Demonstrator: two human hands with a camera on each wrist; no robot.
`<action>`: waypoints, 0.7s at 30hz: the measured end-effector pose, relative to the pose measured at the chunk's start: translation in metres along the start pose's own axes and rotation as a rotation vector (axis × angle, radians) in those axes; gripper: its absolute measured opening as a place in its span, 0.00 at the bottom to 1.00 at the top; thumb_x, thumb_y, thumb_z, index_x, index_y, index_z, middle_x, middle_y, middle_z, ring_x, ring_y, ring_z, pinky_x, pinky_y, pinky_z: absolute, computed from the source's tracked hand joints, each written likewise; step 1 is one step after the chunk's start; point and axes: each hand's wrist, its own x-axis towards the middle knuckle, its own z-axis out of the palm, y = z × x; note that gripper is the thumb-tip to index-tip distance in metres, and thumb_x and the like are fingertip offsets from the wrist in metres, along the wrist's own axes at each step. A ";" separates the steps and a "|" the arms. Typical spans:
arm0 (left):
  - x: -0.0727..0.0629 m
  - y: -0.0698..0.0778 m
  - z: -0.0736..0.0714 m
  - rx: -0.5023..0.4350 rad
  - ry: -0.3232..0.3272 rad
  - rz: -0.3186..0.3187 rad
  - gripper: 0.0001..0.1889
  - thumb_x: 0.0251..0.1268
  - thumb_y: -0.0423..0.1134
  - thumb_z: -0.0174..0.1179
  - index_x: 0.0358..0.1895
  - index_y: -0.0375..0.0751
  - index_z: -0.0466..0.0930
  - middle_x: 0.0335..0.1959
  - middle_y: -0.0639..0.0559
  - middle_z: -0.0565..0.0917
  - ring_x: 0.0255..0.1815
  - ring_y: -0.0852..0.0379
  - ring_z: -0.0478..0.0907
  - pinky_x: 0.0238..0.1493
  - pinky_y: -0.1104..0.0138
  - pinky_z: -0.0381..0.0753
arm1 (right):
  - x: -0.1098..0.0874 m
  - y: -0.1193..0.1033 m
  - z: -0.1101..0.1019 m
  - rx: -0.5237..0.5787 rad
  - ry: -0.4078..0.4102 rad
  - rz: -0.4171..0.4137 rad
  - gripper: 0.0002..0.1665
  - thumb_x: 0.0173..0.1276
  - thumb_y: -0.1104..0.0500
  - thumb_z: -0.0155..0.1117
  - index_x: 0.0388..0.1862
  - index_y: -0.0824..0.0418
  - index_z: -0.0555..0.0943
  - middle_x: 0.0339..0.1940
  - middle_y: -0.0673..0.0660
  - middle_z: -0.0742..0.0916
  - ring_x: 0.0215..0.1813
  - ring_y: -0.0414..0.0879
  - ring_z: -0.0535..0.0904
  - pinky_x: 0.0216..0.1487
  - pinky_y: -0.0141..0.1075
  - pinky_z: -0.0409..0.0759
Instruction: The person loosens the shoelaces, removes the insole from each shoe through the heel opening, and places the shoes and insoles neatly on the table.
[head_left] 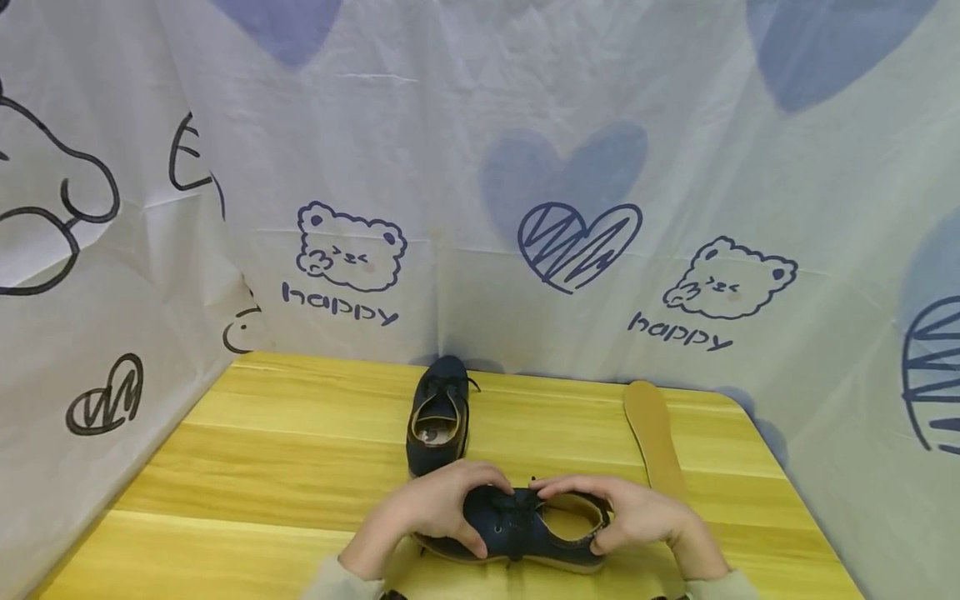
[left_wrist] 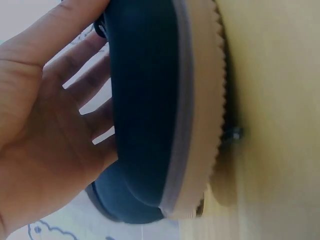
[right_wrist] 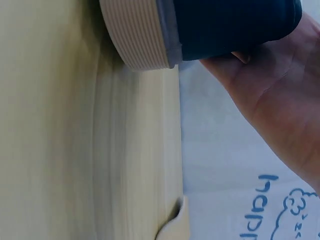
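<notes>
A dark navy lace-up shoe point(head_left: 517, 525) lies sideways at the front of the table, toe to the left. My left hand point(head_left: 442, 504) grips its toe half, thumb on the near side and fingers over the far side by the laces. Around the heel end curls my right hand point(head_left: 637, 515), thumb on the near side and fingertips at the far edge of the opening. A yellowish-tan lining shows inside that opening. The pale ridged sole point(left_wrist: 202, 100) faces the tabletop in the left wrist view, close over it.
A matching navy shoe point(head_left: 431, 454) stands behind my left hand, toe pointing away. At the back right lies a tan insole point(head_left: 652, 433), partly behind my right hand. White printed cloth point(head_left: 450, 167) hangs along the back and sides of the yellow wood-grain table point(head_left: 247, 467).
</notes>
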 end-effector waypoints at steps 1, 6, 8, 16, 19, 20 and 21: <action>-0.001 -0.001 -0.003 0.000 0.002 -0.006 0.35 0.50 0.47 0.83 0.64 0.53 0.80 0.64 0.59 0.80 0.66 0.55 0.75 0.66 0.57 0.76 | 0.003 0.000 0.000 -0.004 0.004 -0.006 0.49 0.54 0.70 0.69 0.78 0.54 0.71 0.81 0.57 0.70 0.78 0.46 0.67 0.75 0.33 0.62; -0.003 -0.003 -0.014 -0.013 -0.002 -0.071 0.34 0.49 0.46 0.84 0.62 0.55 0.80 0.63 0.62 0.79 0.67 0.55 0.74 0.67 0.57 0.75 | 0.014 -0.001 -0.004 0.029 0.036 -0.059 0.48 0.60 0.73 0.67 0.81 0.61 0.65 0.83 0.59 0.66 0.82 0.46 0.61 0.77 0.33 0.60; -0.003 0.002 -0.018 -0.028 -0.003 -0.115 0.35 0.47 0.43 0.85 0.61 0.56 0.81 0.62 0.63 0.78 0.67 0.55 0.74 0.68 0.58 0.74 | 0.018 -0.003 -0.006 0.076 0.073 -0.082 0.44 0.66 0.74 0.65 0.81 0.64 0.64 0.83 0.62 0.66 0.81 0.45 0.63 0.77 0.35 0.63; -0.004 0.004 -0.021 -0.026 0.000 -0.127 0.34 0.46 0.42 0.85 0.60 0.55 0.80 0.62 0.63 0.78 0.67 0.56 0.74 0.68 0.61 0.74 | 0.052 -0.018 0.000 -0.023 0.407 0.097 0.20 0.76 0.62 0.64 0.64 0.67 0.80 0.57 0.68 0.86 0.60 0.59 0.83 0.56 0.34 0.83; -0.007 0.004 -0.017 -0.039 -0.005 -0.131 0.34 0.47 0.42 0.85 0.60 0.57 0.80 0.60 0.65 0.78 0.66 0.57 0.73 0.68 0.61 0.74 | 0.055 -0.018 0.008 -0.095 0.390 0.105 0.17 0.76 0.59 0.66 0.59 0.65 0.84 0.53 0.60 0.88 0.56 0.52 0.85 0.56 0.37 0.83; -0.009 0.004 -0.015 -0.045 -0.010 -0.133 0.34 0.47 0.42 0.85 0.60 0.57 0.80 0.60 0.65 0.78 0.66 0.58 0.74 0.67 0.62 0.74 | 0.054 -0.018 0.011 -0.102 0.375 0.106 0.16 0.76 0.59 0.66 0.58 0.63 0.84 0.53 0.58 0.89 0.56 0.51 0.85 0.57 0.38 0.83; -0.010 0.004 -0.014 -0.053 -0.014 -0.135 0.33 0.47 0.41 0.85 0.60 0.57 0.80 0.60 0.66 0.78 0.65 0.59 0.74 0.67 0.62 0.74 | 0.053 -0.017 0.014 -0.107 0.360 0.106 0.15 0.76 0.58 0.66 0.58 0.62 0.85 0.53 0.57 0.89 0.56 0.50 0.85 0.58 0.39 0.82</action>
